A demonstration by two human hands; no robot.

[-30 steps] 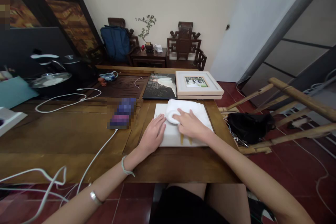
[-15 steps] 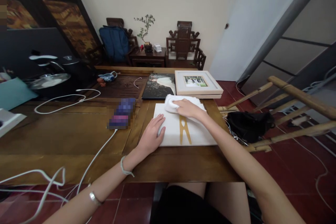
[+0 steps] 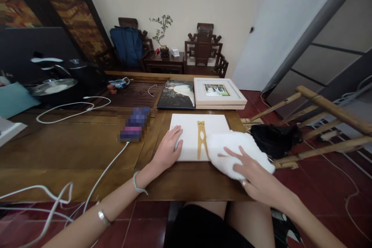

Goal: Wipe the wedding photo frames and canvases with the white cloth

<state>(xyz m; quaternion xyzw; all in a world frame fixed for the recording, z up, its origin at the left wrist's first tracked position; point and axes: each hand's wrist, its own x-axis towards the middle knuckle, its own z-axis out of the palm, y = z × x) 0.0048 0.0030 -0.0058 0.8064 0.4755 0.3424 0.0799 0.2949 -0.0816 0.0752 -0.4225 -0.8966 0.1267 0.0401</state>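
Note:
A white, flat rectangular book-like item (image 3: pixel 186 147) lies on the wooden table, with a golden long-legged cat figure (image 3: pixel 201 135) on its face. My left hand (image 3: pixel 167 149) rests flat on its left edge, fingers stretched. My right hand (image 3: pixel 250 174) has a fluffy white cloth (image 3: pixel 229 143) under its spread fingers, gripping it at the item's right front corner. The cloth covers that corner and reaches past the table's right edge.
Behind lie a dark photo panel (image 3: pixel 174 95) and stacked pale picture frames (image 3: pixel 221 102). A phone (image 3: pixel 135 124) with a white cable (image 3: pixel 107 174) is at left. Beyond the right table edge are a bamboo rack (image 3: pixel 328 104) and a black bag (image 3: pixel 270 137).
My right hand has swept the white cloth from the item's far edge toward me and to the right, uncovering the figure's top. The left hand stays in place.

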